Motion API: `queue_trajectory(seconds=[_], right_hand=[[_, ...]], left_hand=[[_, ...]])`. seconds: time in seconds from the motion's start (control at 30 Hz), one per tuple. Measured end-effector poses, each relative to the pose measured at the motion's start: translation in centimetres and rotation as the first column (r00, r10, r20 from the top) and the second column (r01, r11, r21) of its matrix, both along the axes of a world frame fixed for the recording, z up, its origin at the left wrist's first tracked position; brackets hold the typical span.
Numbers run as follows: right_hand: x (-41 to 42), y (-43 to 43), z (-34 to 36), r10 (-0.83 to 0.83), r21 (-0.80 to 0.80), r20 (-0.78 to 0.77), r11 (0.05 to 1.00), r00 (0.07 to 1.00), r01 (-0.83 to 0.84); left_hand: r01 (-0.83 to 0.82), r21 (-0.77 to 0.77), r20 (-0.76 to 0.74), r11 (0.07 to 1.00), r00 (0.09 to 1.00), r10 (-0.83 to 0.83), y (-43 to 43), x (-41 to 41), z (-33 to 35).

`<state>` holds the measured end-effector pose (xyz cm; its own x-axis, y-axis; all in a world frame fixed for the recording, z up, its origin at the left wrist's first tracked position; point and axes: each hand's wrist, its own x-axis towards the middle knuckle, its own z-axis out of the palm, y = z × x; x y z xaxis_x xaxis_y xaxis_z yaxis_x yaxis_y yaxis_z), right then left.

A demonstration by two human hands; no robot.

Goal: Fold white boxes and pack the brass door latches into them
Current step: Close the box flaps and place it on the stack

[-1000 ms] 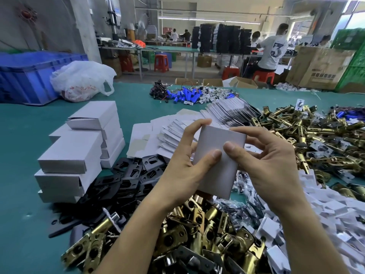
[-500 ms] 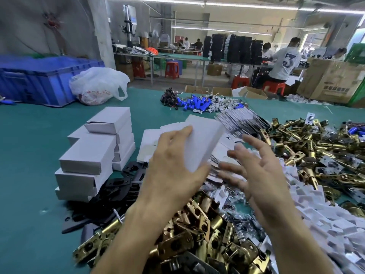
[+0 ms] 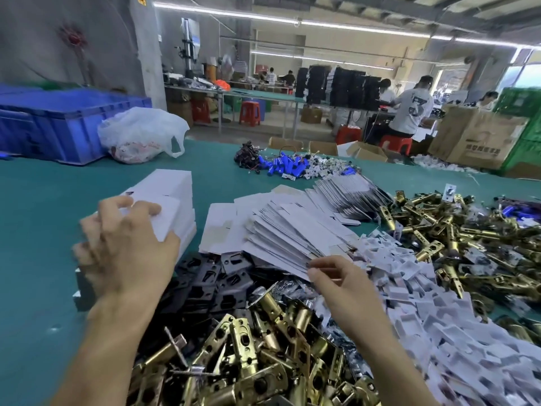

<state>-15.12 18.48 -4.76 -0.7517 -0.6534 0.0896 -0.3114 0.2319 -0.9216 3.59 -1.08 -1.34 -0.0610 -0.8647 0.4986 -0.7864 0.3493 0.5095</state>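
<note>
Head view: at centre left, the blurred left hand (image 3: 123, 253) curls its fingers round a folded white cardboard box (image 3: 167, 218), atop a stack of white boxes (image 3: 178, 183). The right hand (image 3: 339, 285) reaches over black metal plates (image 3: 222, 282). Its curled fingertips meet fanned flat white box blanks (image 3: 292, 230), and whether it grips them cannot be told. Heaped brass door latches (image 3: 263, 347) fill the bottom, with small white plastic inserts (image 3: 424, 303) on the right.

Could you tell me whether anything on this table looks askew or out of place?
The flat boxes at mid-table lie fanned out and slanted, not squarely stacked, overlapping the black plates.
</note>
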Motion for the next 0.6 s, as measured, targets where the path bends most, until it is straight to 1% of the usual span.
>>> queue_trajectory(seconds=[0.1,0.17,0.23,0.27,0.33,0.4,0.5,0.6], right_hand=[[-1.6,-1.6,-0.2,-0.049,0.098,-0.227,0.992,0.973,0.073],[-3.2,-2.9,-0.2,-0.056,0.161,-0.375,0.979,0.925,0.125],[-4.9,-4.3,0.0,-0.028,0.241,-0.472,0.957,0.881,0.160],[-5.6,-4.8,0.1,-0.001,0.299,-0.477,0.940,0.879,0.163],[-6.6,-5.7,-0.2,0.058,0.437,-0.431,0.886,0.900,0.152],[-6.9,-5.9,-0.8,0.095,0.528,-0.395,0.837,0.914,0.142],[-6.4,-5.5,-1.4,0.161,0.559,-0.489,0.813,0.857,0.166],[-6.3,-5.2,-1.1,0.201,0.544,-0.557,0.822,0.806,0.171]], left_hand=[[-0.016,-0.028,-0.001,0.999,1.000,0.016,0.4,-0.3,-0.1],[-0.024,-0.045,-0.016,0.999,1.000,0.023,0.6,-0.5,0.0],[-0.036,-0.052,-0.032,0.998,0.999,0.034,0.7,-0.7,0.0],[-0.039,-0.051,-0.034,0.998,0.999,0.038,0.8,-0.8,-0.1],[-0.039,-0.034,-0.024,0.999,0.999,0.039,0.8,-0.9,-0.2],[-0.038,-0.007,-0.010,0.999,0.999,0.038,0.8,-1.0,-0.3],[-0.039,-0.018,0.013,0.999,0.999,0.039,0.9,-1.2,-0.2],[-0.017,-0.141,0.045,0.990,0.999,0.024,1.3,-1.3,0.1]])
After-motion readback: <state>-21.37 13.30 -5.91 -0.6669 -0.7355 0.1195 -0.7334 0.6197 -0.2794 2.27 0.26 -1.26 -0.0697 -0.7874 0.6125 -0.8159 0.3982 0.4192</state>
